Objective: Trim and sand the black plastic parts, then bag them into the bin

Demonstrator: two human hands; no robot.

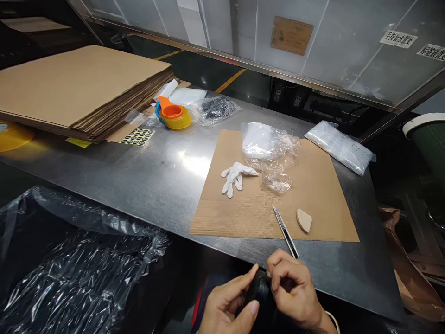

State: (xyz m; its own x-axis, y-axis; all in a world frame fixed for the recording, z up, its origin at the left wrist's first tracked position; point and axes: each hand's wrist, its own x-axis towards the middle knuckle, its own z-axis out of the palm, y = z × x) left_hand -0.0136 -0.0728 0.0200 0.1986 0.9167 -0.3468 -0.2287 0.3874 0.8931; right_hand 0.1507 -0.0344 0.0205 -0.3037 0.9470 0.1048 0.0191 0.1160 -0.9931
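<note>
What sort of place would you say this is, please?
Probably a factory workshop, perhaps a packing or finishing station: a metal table bears a stack of cardboard sheets, a sheet of round stickers and a knife.

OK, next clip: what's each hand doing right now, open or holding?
Left hand: closed around the black part.
Right hand: closed, fingertips at the part's edge; whether they grip anything can't be told.

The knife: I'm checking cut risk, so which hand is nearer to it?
Right. The right hand is just below the handle end of the knife in the picture; the left hand is farther off, lower and leftward.
</note>
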